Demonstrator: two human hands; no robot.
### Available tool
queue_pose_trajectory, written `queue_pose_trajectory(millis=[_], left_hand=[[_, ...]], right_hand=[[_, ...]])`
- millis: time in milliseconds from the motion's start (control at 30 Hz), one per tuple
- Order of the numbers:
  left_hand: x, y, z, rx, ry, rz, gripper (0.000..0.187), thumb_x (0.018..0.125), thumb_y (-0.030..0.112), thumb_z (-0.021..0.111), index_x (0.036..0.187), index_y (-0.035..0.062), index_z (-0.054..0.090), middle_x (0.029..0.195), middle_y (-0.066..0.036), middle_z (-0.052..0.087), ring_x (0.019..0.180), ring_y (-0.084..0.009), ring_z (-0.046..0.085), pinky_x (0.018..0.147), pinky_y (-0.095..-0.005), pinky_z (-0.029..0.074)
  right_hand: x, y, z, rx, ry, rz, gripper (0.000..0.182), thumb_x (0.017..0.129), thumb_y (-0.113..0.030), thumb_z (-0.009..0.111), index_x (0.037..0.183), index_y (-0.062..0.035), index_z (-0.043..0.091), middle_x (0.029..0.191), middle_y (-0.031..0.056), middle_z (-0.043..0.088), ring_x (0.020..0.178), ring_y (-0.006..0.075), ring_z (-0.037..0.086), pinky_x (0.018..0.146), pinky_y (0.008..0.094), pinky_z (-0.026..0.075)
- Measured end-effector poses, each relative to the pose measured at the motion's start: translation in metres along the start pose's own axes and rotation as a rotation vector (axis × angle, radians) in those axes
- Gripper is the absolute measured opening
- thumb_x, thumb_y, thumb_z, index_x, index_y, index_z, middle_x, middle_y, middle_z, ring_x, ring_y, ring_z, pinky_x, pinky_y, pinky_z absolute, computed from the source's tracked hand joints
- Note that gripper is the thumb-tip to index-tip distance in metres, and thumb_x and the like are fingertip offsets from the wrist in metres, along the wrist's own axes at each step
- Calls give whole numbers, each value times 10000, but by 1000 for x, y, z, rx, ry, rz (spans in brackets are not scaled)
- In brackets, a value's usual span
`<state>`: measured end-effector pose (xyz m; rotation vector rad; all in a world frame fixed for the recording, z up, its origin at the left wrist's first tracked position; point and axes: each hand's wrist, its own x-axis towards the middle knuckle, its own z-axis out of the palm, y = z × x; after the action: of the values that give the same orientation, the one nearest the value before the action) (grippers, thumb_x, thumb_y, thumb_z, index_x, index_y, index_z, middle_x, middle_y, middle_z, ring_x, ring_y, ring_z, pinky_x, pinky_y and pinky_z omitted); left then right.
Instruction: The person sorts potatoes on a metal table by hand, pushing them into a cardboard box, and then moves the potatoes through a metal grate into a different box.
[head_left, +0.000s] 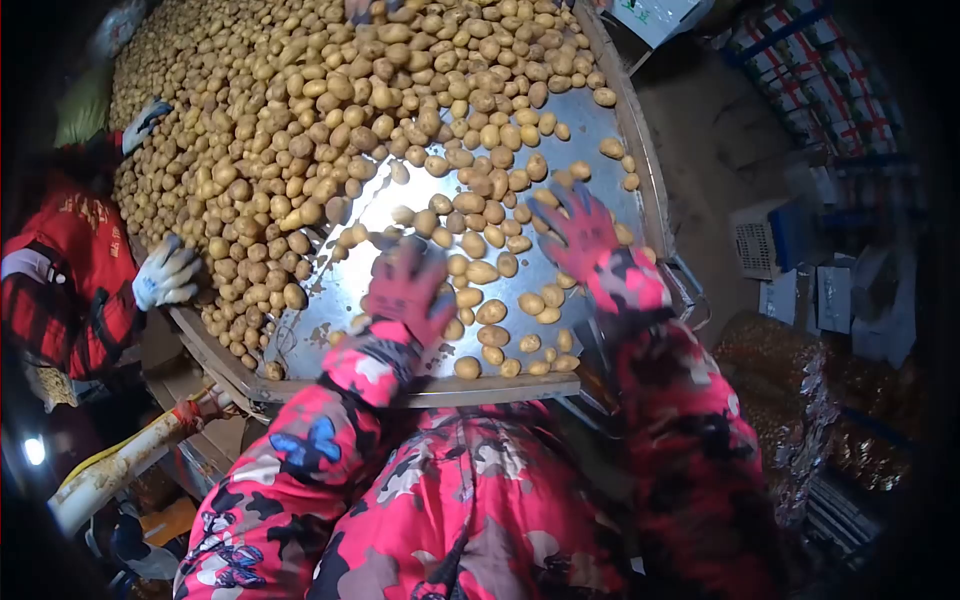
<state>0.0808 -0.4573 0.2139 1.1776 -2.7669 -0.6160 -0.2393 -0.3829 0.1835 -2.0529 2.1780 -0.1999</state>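
Observation:
Both my hands wear pink gloves with dark fingertips. My left hand [406,288] reaches over the near part of a metal tray [335,285], slightly blurred, its fingers spread beside loose potatoes [482,271]. Farther right, my right hand [574,232] is stretched out with fingers apart, close over a few potatoes near the tray's right side. Several potatoes lie scattered between the two hands. Neither hand has anything in its grip.
A large heap of potatoes [300,120] covers the far and left parts of the tray. At left stands a person in red [75,240] with white gloves [165,273]. Another hand [372,10] shows at the top edge. A crate [757,248] and boxes [834,298] stand at right.

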Motion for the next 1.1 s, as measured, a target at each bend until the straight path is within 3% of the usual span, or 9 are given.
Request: queue_pose_trajectory(millis=[100, 200, 267, 367, 533, 567, 700, 900, 1100], left_hand=[[-32, 38, -6, -44, -63, 333, 680, 846, 293, 702, 1486, 176, 504, 1550, -250, 376, 1394, -510, 387, 1115, -574, 387], [-60, -5, -16, -202, 27, 98, 647, 844, 195, 700, 1454, 68, 523, 1539, -318, 362, 1386, -541, 397, 1131, -565, 383], [-75, -53, -35, -32, 216, -71, 609, 872, 233, 687, 1435, 53, 542, 1525, -334, 378, 1376, -537, 413, 1118, -585, 386], [-94, -102, -43, 283, 278, -352, 775, 866, 297, 701, 1537, 40, 411, 1533, -336, 372, 1385, -551, 379, 1137, -609, 337], [-60, -29, 23, 9, 25, -97, 893, 821, 467, 720, 1483, -45, 408, 1526, -339, 363, 1374, -571, 359, 1143, -640, 298], [-53, 21, -9, -187, -216, -124, 828, 842, 438, 711, 1478, -11, 427, 1498, -329, 391, 1363, -567, 369, 1147, -637, 303], [-60, 16, 11, -530, -95, 323, 664, 854, 386, 729, 1401, 59, 542, 1426, -316, 481, 1359, -536, 414, 1149, -611, 323], [-12, -133, -38, 383, 398, -450, 750, 878, 495, 668, 1518, 154, 473, 1557, -301, 375, 1430, -535, 324, 1195, -644, 206], [-37, -67, -10, 191, -17, -121, 725, 840, 466, 669, 1495, 206, 499, 1570, -275, 354, 1388, -534, 366, 1164, -658, 250]], right_hand=[[-75, 7, -2, -19, 14, 9, 639, 866, -371, 711, 1475, -288, 535, 1511, 154, 460, 1396, 452, 402, 1115, 597, 369], [-137, -11, -5, 41, 44, 211, 647, 839, -401, 728, 1449, -269, 559, 1500, 159, 478, 1376, 449, 432, 1112, 601, 368], [-154, -55, 4, 70, 164, 446, 660, 822, -417, 739, 1437, -254, 567, 1490, 163, 487, 1368, 445, 444, 1106, 607, 370], [-128, -137, -6, 173, 91, 84, 672, 814, -465, 737, 1423, -231, 576, 1480, 170, 490, 1380, 439, 434, 1093, 616, 370], [-140, -103, 8, 73, -49, 302, 709, 825, -523, 716, 1448, -225, 558, 1469, 199, 478, 1384, 444, 421, 1099, 612, 355], [-143, -88, 4, 43, -53, 359, 714, 829, -530, 710, 1454, -225, 553, 1474, 203, 471, 1384, 447, 418, 1106, 608, 349], [-112, -73, -9, -25, 213, 464, 682, 851, -491, 702, 1463, -227, 556, 1509, 209, 438, 1372, 465, 417, 1138, 592, 321], [20, -113, 24, 98, 113, -21, 577, 850, -428, 714, 1404, -314, 604, 1559, 168, 396, 1415, 413, 370, 1155, 587, 313], [-96, -37, -13, -14, 44, 233, 561, 891, -382, 688, 1421, -229, 588, 1461, 201, 482, 1352, 433, 441, 1106, 554, 383]])
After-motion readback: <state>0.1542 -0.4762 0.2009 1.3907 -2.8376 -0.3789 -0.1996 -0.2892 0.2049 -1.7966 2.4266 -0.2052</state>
